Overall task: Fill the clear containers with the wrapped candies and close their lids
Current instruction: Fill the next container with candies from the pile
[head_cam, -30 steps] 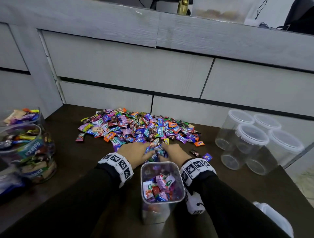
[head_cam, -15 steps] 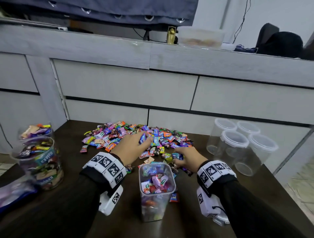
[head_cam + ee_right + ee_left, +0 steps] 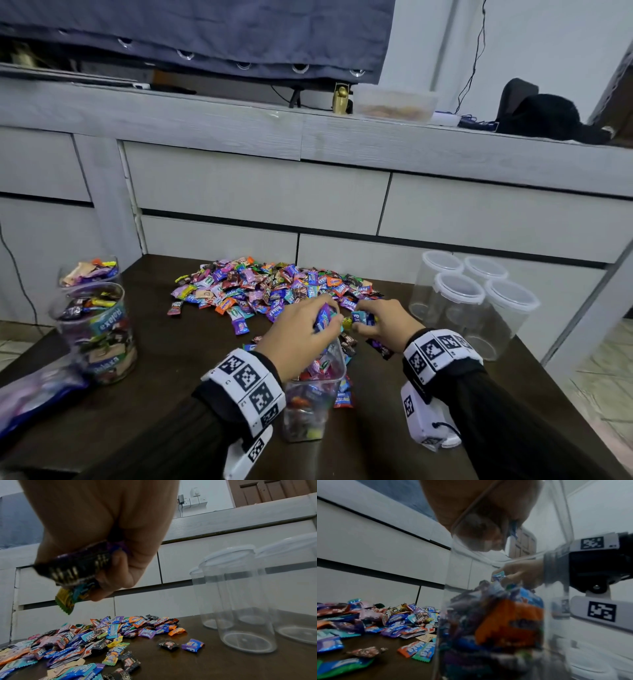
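A heap of wrapped candies (image 3: 274, 291) lies on the dark table (image 3: 178, 370). An open clear container (image 3: 313, 407), partly filled with candies, stands at the near middle. My left hand (image 3: 308, 329) hovers over its mouth and grips a bunch of candies (image 3: 323, 317). Just right of it, above the table, my right hand (image 3: 380, 323) grips another bunch of candies (image 3: 75, 573). In the left wrist view the container (image 3: 496, 622) fills the frame close up, my left hand's fingers (image 3: 479, 531) over its rim.
Several empty clear containers with lids (image 3: 472, 301) stand at the right. Two candy-filled containers (image 3: 96, 329) stand at the left, next to a candy bag (image 3: 34, 394). Grey drawers (image 3: 257, 192) rise behind the table. Loose candies (image 3: 376, 346) lie near the open container.
Both hands have closed on candies and lifted from the heap. The left hand has moved back over the open container; the right hand has risen beside it.
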### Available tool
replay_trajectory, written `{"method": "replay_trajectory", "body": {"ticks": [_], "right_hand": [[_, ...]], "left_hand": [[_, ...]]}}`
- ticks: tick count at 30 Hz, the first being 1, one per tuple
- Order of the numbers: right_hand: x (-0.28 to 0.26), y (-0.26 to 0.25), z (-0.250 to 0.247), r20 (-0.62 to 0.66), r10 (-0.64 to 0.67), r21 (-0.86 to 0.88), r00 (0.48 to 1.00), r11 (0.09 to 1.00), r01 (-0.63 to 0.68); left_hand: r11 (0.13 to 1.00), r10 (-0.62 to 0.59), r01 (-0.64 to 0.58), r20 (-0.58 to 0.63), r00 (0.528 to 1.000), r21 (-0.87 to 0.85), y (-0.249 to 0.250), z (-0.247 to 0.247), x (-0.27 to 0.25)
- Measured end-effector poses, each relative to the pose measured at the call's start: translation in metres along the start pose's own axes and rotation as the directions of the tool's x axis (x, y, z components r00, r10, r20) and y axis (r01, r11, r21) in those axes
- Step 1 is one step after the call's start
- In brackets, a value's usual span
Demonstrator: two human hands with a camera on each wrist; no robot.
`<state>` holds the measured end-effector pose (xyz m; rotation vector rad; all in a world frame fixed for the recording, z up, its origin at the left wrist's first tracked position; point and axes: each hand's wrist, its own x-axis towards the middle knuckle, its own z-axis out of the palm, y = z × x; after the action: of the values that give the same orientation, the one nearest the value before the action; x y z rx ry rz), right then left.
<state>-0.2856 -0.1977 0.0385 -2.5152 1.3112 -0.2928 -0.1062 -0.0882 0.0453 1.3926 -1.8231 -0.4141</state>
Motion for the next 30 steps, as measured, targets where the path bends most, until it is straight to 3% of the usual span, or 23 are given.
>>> {"method": "replay_trajectory", "body": {"ticks": [10, 17, 25, 30], "right_hand": [[0.002, -0.001, -0.002, -0.029, 0.000, 0.011, 1.000, 1.000, 0.001], [0.005, -0.001, -0.002, -0.024, 0.006, 0.024, 1.000, 1.000, -0.005], [0.007, -0.002, -0.005, -0.052, -0.015, 0.010, 0.999, 1.000, 0.016], [0.005, -0.010, -0.020, -0.141, -0.039, 0.022, 0.989, 0.999, 0.042]], "left_hand": [[0.954, 0.125, -0.191, 0.276, 0.953, 0.229, -0.002, -0.019, 0.005], [0.881, 0.144, -0.319, 0.445, 0.884, 0.349, -0.004, -0.031, 0.000], [0.945, 0.147, -0.243, 0.376, 0.915, 0.220, -0.012, -0.029, -0.003], [0.966, 0.239, -0.253, 0.201, 0.950, 0.046, -0.020, -0.027, -0.010]]}}
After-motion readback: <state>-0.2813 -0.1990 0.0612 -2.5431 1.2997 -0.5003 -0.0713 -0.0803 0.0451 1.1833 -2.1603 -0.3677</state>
